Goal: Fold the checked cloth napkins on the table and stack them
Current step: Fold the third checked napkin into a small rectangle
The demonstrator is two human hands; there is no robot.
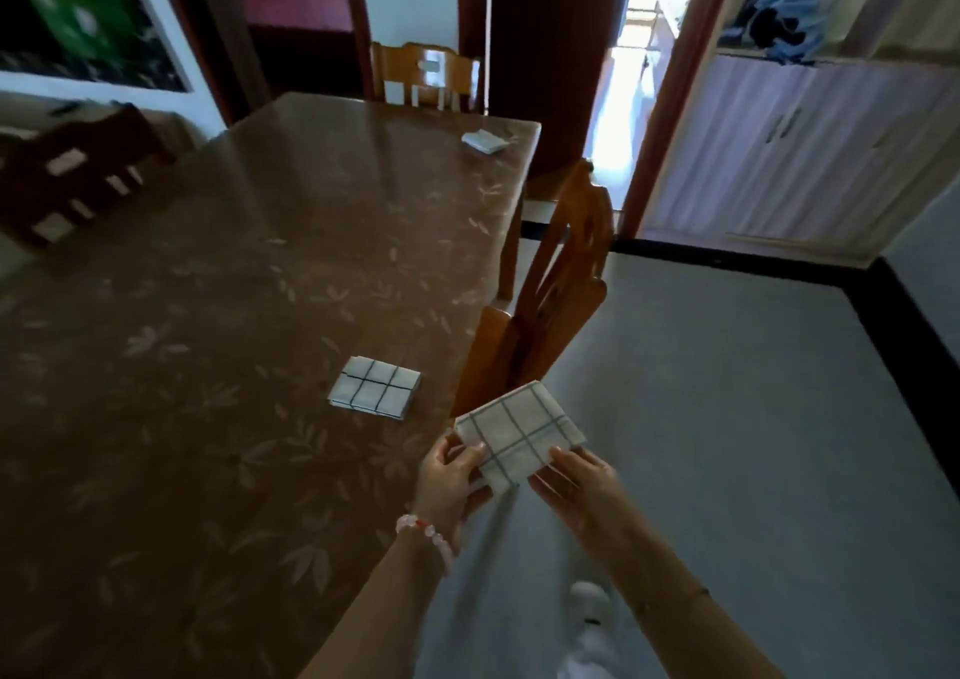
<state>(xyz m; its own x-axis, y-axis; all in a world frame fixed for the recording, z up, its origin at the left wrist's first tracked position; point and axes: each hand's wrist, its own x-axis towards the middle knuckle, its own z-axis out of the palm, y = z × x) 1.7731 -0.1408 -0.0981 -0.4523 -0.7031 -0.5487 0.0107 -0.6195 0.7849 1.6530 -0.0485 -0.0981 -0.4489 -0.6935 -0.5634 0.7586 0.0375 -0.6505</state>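
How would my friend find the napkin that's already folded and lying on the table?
Start at the brown leaf-patterned table. Near its right edge, beside the wooden chair, lies a folded checked napkin. Nobody touches it, unlike the napkin both hands hold beyond the edge.

A folded napkin — pale cloth with a grey check — is held in the air just off the near right edge of the tabletop, pinched at its near corners by both hands: the left hand on its left corner, the right hand on its right. It is a flat square, turned diamond-wise and tilted. A stack of folded napkins with a darker check lies flat near the tabletop's right edge. A third napkin — small, blurred — lies at the far right corner.
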